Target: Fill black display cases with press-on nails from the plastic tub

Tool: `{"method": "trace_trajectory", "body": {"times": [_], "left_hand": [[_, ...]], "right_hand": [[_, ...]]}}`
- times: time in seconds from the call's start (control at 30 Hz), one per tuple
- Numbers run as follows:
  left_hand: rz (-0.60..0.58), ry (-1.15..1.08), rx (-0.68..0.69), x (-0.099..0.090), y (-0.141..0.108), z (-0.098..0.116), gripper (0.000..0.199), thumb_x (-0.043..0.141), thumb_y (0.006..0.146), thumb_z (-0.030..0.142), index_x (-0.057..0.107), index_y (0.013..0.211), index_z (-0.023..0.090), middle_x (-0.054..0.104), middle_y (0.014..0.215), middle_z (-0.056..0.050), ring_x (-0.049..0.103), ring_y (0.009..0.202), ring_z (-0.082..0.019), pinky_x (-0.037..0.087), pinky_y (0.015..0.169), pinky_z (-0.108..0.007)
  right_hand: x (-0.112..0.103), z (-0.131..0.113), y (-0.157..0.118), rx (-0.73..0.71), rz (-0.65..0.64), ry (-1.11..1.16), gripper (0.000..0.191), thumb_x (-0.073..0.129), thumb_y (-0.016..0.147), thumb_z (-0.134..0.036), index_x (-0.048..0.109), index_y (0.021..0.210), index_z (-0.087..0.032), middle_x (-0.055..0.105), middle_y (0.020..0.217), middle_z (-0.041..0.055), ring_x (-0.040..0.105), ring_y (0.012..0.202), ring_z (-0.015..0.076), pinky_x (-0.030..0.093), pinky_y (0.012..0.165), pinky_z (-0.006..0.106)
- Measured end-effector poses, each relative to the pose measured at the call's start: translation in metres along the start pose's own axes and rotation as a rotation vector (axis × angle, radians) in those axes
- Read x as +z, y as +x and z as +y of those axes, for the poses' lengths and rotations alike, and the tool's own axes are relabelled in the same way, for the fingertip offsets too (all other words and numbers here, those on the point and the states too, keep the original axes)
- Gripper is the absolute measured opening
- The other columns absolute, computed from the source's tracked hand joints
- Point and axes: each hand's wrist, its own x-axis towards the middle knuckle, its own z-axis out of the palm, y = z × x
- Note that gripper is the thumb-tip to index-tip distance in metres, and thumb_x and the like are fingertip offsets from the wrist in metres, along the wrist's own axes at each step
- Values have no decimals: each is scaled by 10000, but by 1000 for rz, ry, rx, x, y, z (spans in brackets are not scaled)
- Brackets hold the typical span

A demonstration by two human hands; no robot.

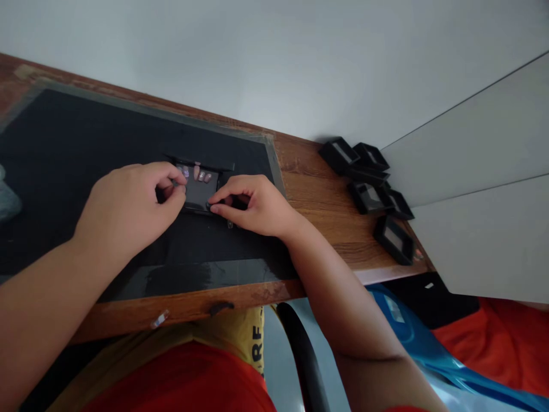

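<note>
A small black tray (200,193) lies on the black mat, with several small pinkish, nail-shaped pieces (202,175) in a row along its far side. At the tray's left side is my left hand (132,200), thumb and forefinger pinched together; whatever is between them is too small to name. My right hand (253,205) is at the tray's near right corner, its thumb and forefinger closed on a tiny dark piece (209,206). A small clear piece (230,224) rests on the mat just below the right fingers.
Several black open boxes (394,239) are grouped on the wooden table (317,200) at the right, by the wall. A pale plastic bag (7,200) sits at the far left. A blue chair (412,337) stands at the lower right.
</note>
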Motion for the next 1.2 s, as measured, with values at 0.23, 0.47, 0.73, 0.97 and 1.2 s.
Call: {"method": "trace_trajectory", "body": {"times": [0.23, 0.47, 0.73, 0.97, 1.2], "left_hand": [[72, -77, -86, -5, 2, -9, 412, 468, 883, 541, 754, 1084, 322, 764, 982, 0, 677, 823, -269, 462, 716, -435], [7, -111, -93, -9, -1, -12, 369, 499, 945, 524, 747, 1076, 285, 751, 975, -21, 670, 863, -246, 435, 702, -364], [-66, -98, -158, -14, 4, -12, 354, 562, 891, 557, 760, 974, 276, 747, 829, -13, 632, 746, -233, 400, 676, -352], [-87, -35, -157, -18, 7, -15, 321, 531, 892, 519, 756, 963, 301, 738, 835, -14, 631, 766, -259, 392, 683, -373], [-110, 22, -97, -16, 7, -16, 379, 428, 973, 518, 720, 1023, 282, 713, 860, -33, 575, 694, -216, 367, 636, -351]], "right_hand": [[9, -8, 4, 16, 4, -94, 168, 668, 930, -163, 824, 991, -153, 777, 879, 47, 656, 778, 140, 444, 736, 263], [7, -11, 2, -108, 10, -59, 228, 593, 866, -51, 785, 920, -160, 765, 1008, 69, 682, 874, 156, 508, 812, 273], [6, -10, -4, -33, 59, 4, 326, 744, 880, -164, 763, 1206, -157, 801, 1052, 58, 575, 674, 101, 479, 695, 245], [10, -6, -1, 32, 59, 11, 344, 738, 914, -164, 745, 1258, -164, 803, 1006, 43, 560, 625, 81, 448, 686, 234], [22, -11, 12, 56, 117, -106, 279, 755, 923, -181, 783, 1201, -198, 796, 932, 20, 611, 707, 122, 438, 730, 254]]}}
